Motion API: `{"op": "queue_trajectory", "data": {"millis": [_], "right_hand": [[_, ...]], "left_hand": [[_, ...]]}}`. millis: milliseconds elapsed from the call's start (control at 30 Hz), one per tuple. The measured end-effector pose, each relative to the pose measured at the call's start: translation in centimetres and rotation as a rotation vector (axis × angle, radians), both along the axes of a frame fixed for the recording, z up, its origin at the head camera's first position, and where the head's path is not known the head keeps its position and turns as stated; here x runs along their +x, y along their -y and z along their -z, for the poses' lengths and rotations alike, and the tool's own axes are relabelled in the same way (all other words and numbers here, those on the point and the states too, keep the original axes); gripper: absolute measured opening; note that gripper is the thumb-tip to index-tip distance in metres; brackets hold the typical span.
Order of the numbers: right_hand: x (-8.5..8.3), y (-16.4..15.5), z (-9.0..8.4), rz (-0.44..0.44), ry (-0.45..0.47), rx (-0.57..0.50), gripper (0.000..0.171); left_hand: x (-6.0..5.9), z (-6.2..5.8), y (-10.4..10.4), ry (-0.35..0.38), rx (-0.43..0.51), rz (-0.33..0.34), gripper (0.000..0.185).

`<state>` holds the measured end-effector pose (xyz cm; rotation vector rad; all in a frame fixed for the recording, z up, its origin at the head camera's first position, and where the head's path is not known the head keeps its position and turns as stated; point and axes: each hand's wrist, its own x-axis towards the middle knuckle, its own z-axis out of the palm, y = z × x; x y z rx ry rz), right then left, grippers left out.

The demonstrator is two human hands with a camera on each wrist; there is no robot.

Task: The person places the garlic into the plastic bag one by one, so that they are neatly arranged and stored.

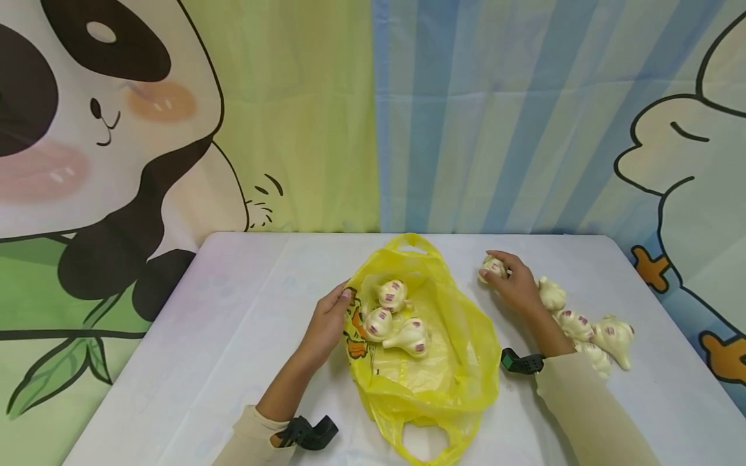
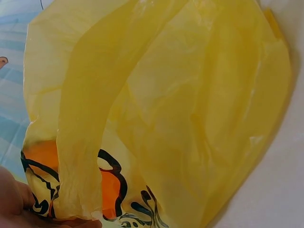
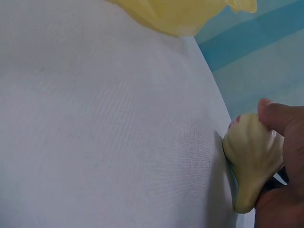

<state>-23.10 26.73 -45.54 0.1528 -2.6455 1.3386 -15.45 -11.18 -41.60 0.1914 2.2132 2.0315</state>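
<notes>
A yellow plastic bag (image 1: 449, 349) lies with its mouth spread wide, and three garlic bulbs (image 1: 409, 338) rest inside toward its left side. My left hand (image 1: 327, 323) pinches the bag's left rim, thumb on the inside; in the left wrist view the bag (image 2: 175, 118) fills most of the picture. To the right of the bag, my right hand (image 1: 517, 285) grips a garlic bulb (image 1: 493, 266) between thumb and fingers. The right wrist view shows this bulb (image 3: 251, 152) with its stem pointing down, close to the tabletop.
Several more garlic bulbs (image 1: 612, 336) are grouped on the white table (image 1: 245, 291) beside and under the right forearm. A printed curtain (image 1: 326, 129) stands behind the table's far edge. Bag handles (image 1: 415, 243) lie at the far and near ends.
</notes>
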Motion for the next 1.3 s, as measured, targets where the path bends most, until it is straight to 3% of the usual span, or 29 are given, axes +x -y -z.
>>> {"op": "queue_trajectory", "data": {"millis": [433, 667, 1000, 1300], "right_hand": [[0.12, 0.00, 0.22, 0.054, -0.008, 0.027, 0.046], [0.39, 0.33, -0.07, 0.036, -0.006, 0.065, 0.044], [0.88, 0.62, -0.53, 0.018, 0.041, 0.020, 0.045], [0.82, -0.08, -0.38, 0.016, 0.035, 0.049, 0.048]], "left_hand": [[-0.04, -0.05, -0.02, -0.007, 0.019, 0.011, 0.045], [0.06, -0.08, 0.00, 0.001, 0.021, -0.001, 0.045], [0.05, 0.05, -0.05, 0.007, 0.019, -0.017, 0.045], [0.07, 0.26, -0.11, -0.003, 0.013, -0.001, 0.046]]}}
